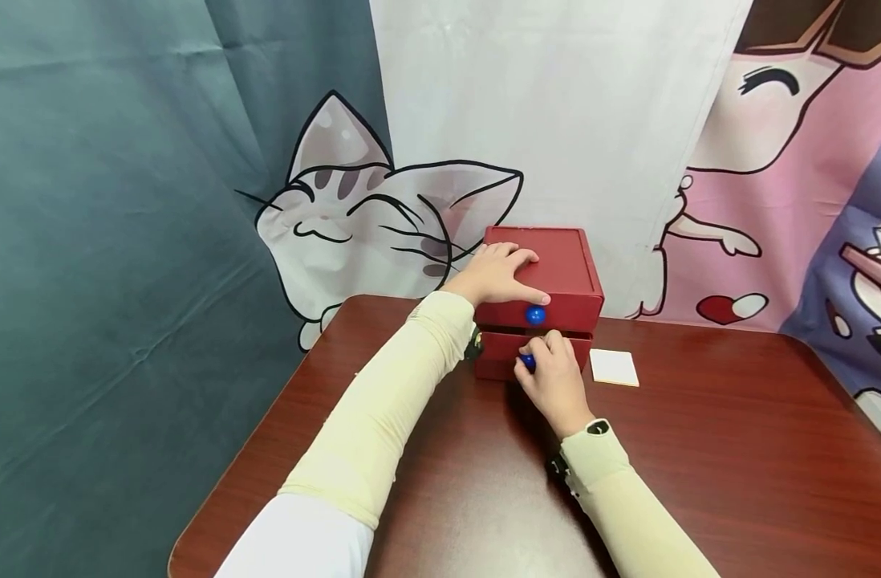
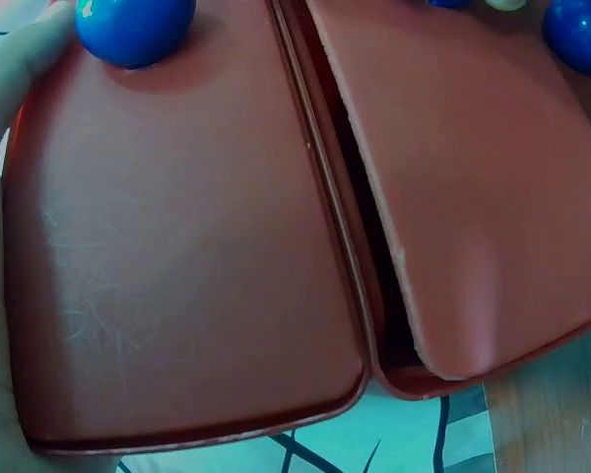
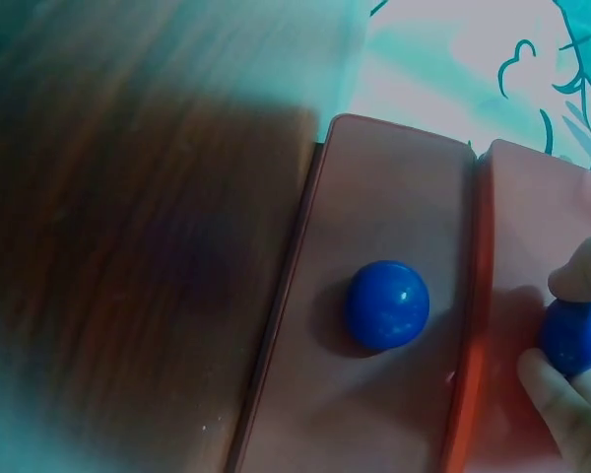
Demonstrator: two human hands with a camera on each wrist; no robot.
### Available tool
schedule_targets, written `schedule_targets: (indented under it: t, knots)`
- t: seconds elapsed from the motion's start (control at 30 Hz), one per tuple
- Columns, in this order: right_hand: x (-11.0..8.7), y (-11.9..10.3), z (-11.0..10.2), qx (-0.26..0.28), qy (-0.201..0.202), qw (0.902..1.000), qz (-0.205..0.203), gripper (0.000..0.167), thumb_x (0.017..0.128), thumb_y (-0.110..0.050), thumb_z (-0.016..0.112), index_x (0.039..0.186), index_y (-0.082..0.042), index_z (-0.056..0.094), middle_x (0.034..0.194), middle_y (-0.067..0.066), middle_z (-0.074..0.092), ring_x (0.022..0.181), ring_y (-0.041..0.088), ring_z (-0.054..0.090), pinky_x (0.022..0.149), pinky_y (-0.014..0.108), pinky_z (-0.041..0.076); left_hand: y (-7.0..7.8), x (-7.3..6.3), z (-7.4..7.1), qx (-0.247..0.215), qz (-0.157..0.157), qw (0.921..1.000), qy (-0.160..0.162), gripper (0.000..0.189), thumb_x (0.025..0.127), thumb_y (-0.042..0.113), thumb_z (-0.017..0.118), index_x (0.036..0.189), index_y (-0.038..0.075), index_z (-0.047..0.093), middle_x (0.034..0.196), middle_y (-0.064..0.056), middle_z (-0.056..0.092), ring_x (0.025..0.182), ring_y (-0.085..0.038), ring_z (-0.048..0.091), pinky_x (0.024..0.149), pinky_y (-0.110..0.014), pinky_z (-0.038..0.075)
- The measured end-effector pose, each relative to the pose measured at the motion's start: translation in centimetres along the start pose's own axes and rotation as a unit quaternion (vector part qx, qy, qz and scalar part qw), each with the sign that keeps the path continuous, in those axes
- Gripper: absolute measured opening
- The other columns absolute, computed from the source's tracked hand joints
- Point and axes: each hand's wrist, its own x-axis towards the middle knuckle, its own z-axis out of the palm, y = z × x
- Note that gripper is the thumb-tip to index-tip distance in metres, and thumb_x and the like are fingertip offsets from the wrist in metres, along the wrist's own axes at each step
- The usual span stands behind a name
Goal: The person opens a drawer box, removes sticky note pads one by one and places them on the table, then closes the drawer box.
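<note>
Red two-drawer box (image 1: pixel 552 255) at centre-right of the head frame, on a brown table (image 1: pixel 708 433), close against a printed cloth (image 1: pixel 570 104).

Left hand (image 1: pixel 494 274): fingers loose and spread over the box's upper left edge, thumb reaching over the front, tip just above the upper blue knob (image 1: pixel 535 315). Holds nothing; probably lies there to steady the box against sliding.

Right hand (image 1: pixel 554 376), below it: thumb and fingers pinch the lower blue knob (image 1: pixel 528 362), presumably because it is the purchase for moving the lower drawer (image 1: pixel 495 355). That drawer stands slightly proud, dark gap along its top edge. Upper drawer (image 1: pixel 574 311) looks closed.

White pad (image 1: pixel 615 368) just right of the box, untouched, outside the drawer's path, I judge.
</note>
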Motion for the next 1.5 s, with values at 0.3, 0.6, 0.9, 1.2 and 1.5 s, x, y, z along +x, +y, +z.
schedule_targets:
  t: [0.3,0.6,0.9,1.2,1.5]
  knots:
    - [-0.6,-0.3,-0.7,0.006,0.004,0.9999,-0.014,0.020,0.080,-0.005,0.081,0.090,-0.003,0.064,0.088,0.012,0.050,0.080,0.030,0.050,0.068,0.042,0.046,-0.1,0.2,0.2,-0.010,0.005,0.9999,0.004,0.083,0.080,0.078,0.059,0.147,0.031,0.046,0.156,-0.004,0.037,0.146,-0.021,0.029,0.124,-0.046,0.012]
    - [-1.2,-0.7,-1.4,0.003,-0.026,0.9995,-0.016,0.022,0.082,-0.007,0.082,0.095,-0.005,0.064,0.089,0.011,0.049,0.080,0.027,0.049,0.066,0.038,0.048,0.1,0.0,0.1,-0.011,0.000,0.9999,-0.003,0.082,0.081,0.077,0.060,0.148,0.032,0.046,0.157,-0.004,0.036,0.146,-0.019,0.027,0.124,-0.044,0.011]
    - [-1.0,-1.7,-2.2,-0.030,-0.047,0.9975,-0.042,0.023,0.079,-0.006,0.079,0.088,-0.004,0.058,0.084,0.009,0.045,0.076,0.028,0.048,0.063,0.038,0.045,-0.1,0.2,0.2,-0.012,-0.002,0.9999,-0.004,0.083,0.081,0.078,0.059,0.148,0.032,0.045,0.157,-0.003,0.035,0.146,-0.020,0.027,0.124,-0.044,0.012]
    - [-0.7,-2.4,-2.7,-0.056,-0.049,0.9957,-0.056,0.021,0.077,-0.006,0.076,0.085,-0.003,0.057,0.082,0.011,0.047,0.074,0.033,0.052,0.065,0.043,0.047,-0.2,0.1,0.1,-0.016,0.002,0.9999,0.000,0.083,0.081,0.077,0.060,0.148,0.031,0.046,0.157,-0.004,0.037,0.146,-0.019,0.028,0.124,-0.044,0.012]
    - [-0.7,-2.7,-3.0,-0.061,-0.067,0.9943,-0.057,0.022,0.077,-0.005,0.077,0.085,-0.004,0.057,0.082,0.011,0.048,0.074,0.034,0.053,0.066,0.043,0.049,-0.3,0.4,0.2,-0.015,-0.003,0.9999,-0.002,0.084,0.079,0.080,0.059,0.148,0.033,0.046,0.157,-0.003,0.036,0.146,-0.019,0.027,0.124,-0.044,0.012]
